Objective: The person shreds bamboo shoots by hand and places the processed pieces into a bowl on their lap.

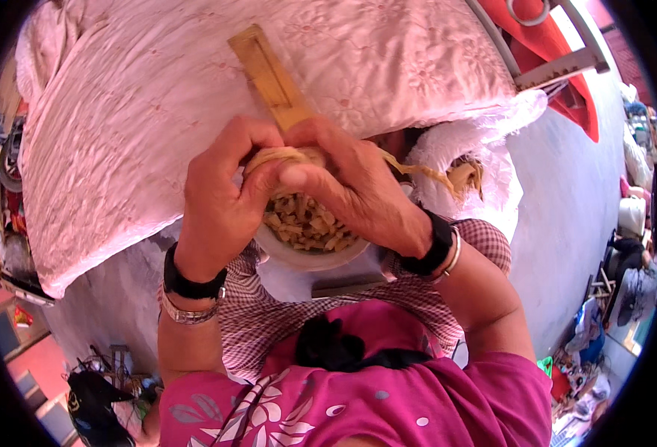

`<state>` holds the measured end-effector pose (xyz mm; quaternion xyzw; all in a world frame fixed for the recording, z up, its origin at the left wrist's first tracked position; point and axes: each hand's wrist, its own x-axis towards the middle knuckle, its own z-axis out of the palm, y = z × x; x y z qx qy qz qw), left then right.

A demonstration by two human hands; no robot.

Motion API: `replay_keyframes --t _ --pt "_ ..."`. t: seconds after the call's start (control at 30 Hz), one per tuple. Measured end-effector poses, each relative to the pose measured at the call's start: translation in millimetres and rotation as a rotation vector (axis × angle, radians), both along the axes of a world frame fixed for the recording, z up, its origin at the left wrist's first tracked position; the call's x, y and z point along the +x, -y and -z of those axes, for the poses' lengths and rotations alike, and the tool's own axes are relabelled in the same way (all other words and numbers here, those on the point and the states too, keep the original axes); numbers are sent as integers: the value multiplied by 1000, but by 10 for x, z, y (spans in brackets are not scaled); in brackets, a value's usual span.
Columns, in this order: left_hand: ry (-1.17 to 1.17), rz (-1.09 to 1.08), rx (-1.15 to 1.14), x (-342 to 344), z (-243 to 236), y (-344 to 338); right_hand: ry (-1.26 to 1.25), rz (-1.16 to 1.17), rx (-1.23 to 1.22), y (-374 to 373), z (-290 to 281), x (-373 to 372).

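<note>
Pinching a pale yellow strip (280,154) between them, the left hand (224,182) and the right hand (362,182) come together in the head view I am watching. I see both thumbs closed over the strip, just above a white bowl (306,261) filled with short tan pieces (306,222). One end trails off to the right, toward a dry tan bunch (464,179) in a white bag (507,175). Beyond the fingers, a flat yellow length (269,68) stretches over the pink quilt (142,134); I cannot tell whether the fingers touch it. Dark bands (194,277) circle both wrists. For markings, I get the magenta shirt (447,398), printed with pale leaves, petals and dots, and the quilt's flower pattern. Any lettering on the clutter (589,395) at the right rim is too small for me to make out.
</note>
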<state>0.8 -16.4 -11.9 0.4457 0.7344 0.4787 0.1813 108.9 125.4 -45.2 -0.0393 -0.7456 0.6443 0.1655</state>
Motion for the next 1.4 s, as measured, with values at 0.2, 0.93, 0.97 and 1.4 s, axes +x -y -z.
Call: replay_keyframes --t 0.2,0.93,0.97,1.4 --pt "916 91 365 -1 34 30 -133 5 106 23 -29 20" --pt "1051 226 209 53 76 -45 4 -69 -224 -134 97 69" --pt "1085 234 244 28 79 -17 26 -102 -278 -163 83 100" --pt "1247 221 342 -65 81 -3 138 29 -26 -235 119 150"
